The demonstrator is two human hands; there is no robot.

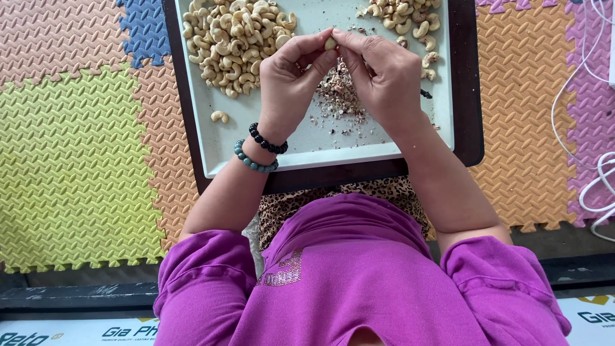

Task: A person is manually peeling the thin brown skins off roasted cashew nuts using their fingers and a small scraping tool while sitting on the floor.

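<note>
Purple sleeves; 2 hands' fingers (318,50) pinched on 1 cashew (330,43); 2 nut piles; 1 tray (218,150).

Floor: interlocking foam mats (77,160), pastel colours; white cables (592,128) at side.

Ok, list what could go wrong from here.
The cashew, pinched only at the fingertips of the left hand and right hand, could slip and drop into the husk pile below. Husk bits may also scatter into the left cashew pile on the tray.
</note>
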